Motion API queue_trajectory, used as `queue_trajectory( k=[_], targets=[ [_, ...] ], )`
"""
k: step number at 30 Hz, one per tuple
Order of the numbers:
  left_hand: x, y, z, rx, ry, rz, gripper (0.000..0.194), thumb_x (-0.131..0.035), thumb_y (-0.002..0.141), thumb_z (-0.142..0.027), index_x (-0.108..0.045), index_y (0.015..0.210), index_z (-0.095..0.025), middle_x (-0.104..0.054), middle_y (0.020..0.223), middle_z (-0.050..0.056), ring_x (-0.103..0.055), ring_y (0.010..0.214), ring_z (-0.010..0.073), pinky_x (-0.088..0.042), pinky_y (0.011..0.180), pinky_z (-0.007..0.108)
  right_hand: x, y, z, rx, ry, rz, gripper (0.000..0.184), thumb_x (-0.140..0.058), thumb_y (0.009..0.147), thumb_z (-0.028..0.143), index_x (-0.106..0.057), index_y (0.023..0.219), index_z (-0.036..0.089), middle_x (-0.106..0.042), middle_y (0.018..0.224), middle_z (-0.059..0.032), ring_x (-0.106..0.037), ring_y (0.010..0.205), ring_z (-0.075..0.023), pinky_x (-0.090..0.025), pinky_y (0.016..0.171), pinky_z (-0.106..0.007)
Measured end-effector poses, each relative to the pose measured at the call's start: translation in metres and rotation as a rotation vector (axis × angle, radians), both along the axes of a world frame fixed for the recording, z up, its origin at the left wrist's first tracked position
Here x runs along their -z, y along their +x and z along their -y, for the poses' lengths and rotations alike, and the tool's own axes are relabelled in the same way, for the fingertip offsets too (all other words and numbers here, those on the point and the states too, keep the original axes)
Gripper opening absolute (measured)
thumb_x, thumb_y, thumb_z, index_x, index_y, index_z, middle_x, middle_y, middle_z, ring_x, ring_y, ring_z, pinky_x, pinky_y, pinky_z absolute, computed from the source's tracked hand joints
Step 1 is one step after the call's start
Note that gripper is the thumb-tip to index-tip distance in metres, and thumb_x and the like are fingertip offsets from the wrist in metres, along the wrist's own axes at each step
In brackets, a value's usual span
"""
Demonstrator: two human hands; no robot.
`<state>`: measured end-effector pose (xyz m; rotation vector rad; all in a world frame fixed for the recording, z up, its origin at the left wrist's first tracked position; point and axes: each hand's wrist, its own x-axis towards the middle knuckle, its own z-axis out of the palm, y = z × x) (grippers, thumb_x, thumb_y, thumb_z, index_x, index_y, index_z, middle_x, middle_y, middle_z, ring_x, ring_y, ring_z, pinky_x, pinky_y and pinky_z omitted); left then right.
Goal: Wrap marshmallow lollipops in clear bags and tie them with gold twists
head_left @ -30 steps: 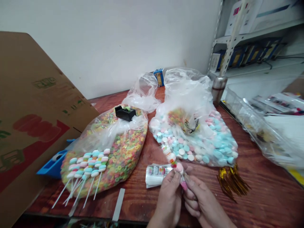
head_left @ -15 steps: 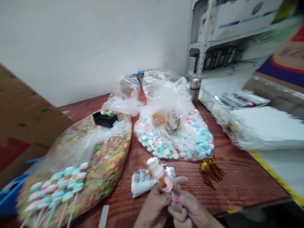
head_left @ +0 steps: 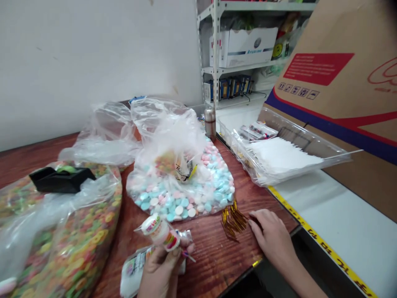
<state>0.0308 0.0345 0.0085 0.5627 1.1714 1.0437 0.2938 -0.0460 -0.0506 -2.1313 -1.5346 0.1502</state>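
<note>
My left hand [head_left: 164, 260] is closed around the lower part of a marshmallow candy skewer [head_left: 161, 232] in a clear printed wrapper. Its white stick points down to the right below the fingers. My right hand [head_left: 269, 234] rests by the table edge, fingers stretched toward a bunch of gold twist ties [head_left: 233, 221]. Thumb and forefinger look apart at the ends of the ties; whether they touch one is unclear. Under my left hand lies a stack of printed clear wrappers [head_left: 133, 269], partly covered by it.
Behind is a bag of pastel marshmallows [head_left: 186, 207]. A bag of gummy rings [head_left: 83, 248] lies left, with a black tape dispenser [head_left: 62, 178] on it. A steel flask [head_left: 210, 124], clear plastic tray [head_left: 269, 178] and large cardboard box [head_left: 325, 95] stand right.
My right hand has let go of the wrapped skewer and moved right to the gold twist ties. My left hand keeps hold of the skewer. The view has turned right.
</note>
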Motion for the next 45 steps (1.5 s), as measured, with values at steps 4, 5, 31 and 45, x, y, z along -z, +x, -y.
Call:
queue_trajectory(
  k=[4, 5, 31, 45],
  targets=[
    [0.006, 0.005, 0.002, 0.016, 0.006, -0.028, 0.029, -0.088, 0.044, -0.028, -0.072, 0.065, -0.015, -0.07, 0.069, 0.003, -0.063, 0.061, 0.014, -0.052, 0.061, 0.021, 0.008, -0.007, -0.012, 0.045, -0.039, 0.07, 0.018, -0.046, 0.092, 0.022, -0.059, 0.08, 0.021, -0.061, 0.083, -0.0074, -0.053, 0.084, -0.0276, -0.034, 0.073, -0.039],
    [0.006, 0.004, 0.002, 0.013, 0.01, -0.039, 0.029, -0.088, 0.045, -0.029, -0.072, 0.065, -0.016, -0.07, 0.069, 0.003, -0.063, 0.061, 0.0139, -0.052, 0.061, 0.021, 0.009, -0.008, -0.014, 0.061, -0.044, 0.076, 0.02, -0.044, 0.092, 0.021, -0.058, 0.078, 0.02, -0.06, 0.081, -0.0078, -0.053, 0.082, -0.0279, -0.033, 0.072, -0.039],
    [0.0, -0.005, -0.003, 0.363, 0.391, -0.657, 0.027, -0.067, 0.074, -0.039, -0.073, 0.095, -0.024, -0.067, 0.084, 0.004, -0.058, 0.086, 0.0249, -0.042, 0.079, 0.028, 0.003, 0.01, -0.018, 0.103, 0.065, 0.043, 0.019, -0.049, 0.09, 0.031, -0.062, 0.097, 0.019, -0.064, 0.093, -0.0103, -0.058, 0.092, -0.0277, -0.04, 0.077, -0.038],
    [-0.001, 0.022, 0.01, 0.238, 0.883, -0.972, 0.021, -0.058, 0.081, -0.016, -0.071, 0.095, -0.022, -0.069, 0.079, 0.007, -0.062, 0.074, 0.0215, -0.047, 0.069, 0.029, -0.044, -0.107, -0.013, -0.259, 0.012, -1.155, 0.029, -0.04, 0.094, 0.045, -0.048, 0.08, 0.021, -0.04, 0.059, 0.0064, -0.041, 0.047, -0.0101, -0.034, 0.044, -0.021]
  ],
)
